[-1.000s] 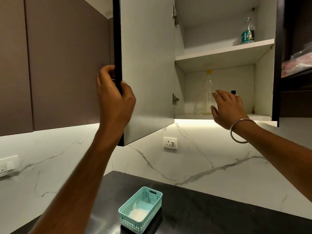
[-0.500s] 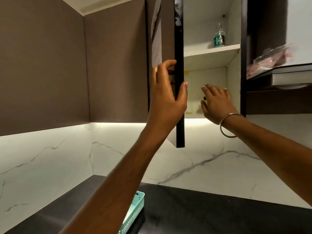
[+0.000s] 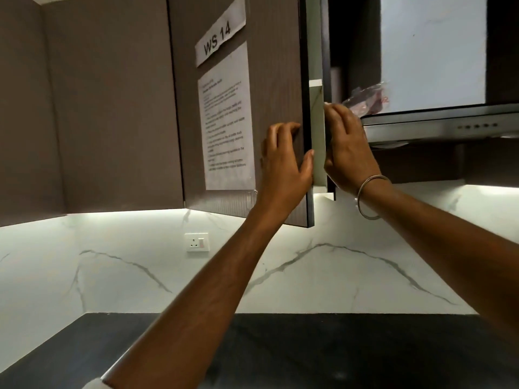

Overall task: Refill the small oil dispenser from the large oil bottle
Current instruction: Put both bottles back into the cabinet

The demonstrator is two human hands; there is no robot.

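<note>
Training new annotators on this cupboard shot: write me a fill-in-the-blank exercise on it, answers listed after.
1. The left hand grips the edge of the cabinet ____.
2. The paper strip taped above the printed sheet reads WS ____.
3. A metal bangle circles the ____ wrist.
4. The wall socket is set into the ____-patterned backsplash.

Missing words: door; 14; right; marble

The room is dim; the brightest light is a strip under the wall cabinets (image 3: 92,164), washing the marble backsplash (image 3: 140,276) white and nearly overexposed. The dark countertop (image 3: 309,355) stays murky. Wide-angle bending curves the edges. The printed sheet's (image 3: 224,122) small text is too soft to read.
</note>
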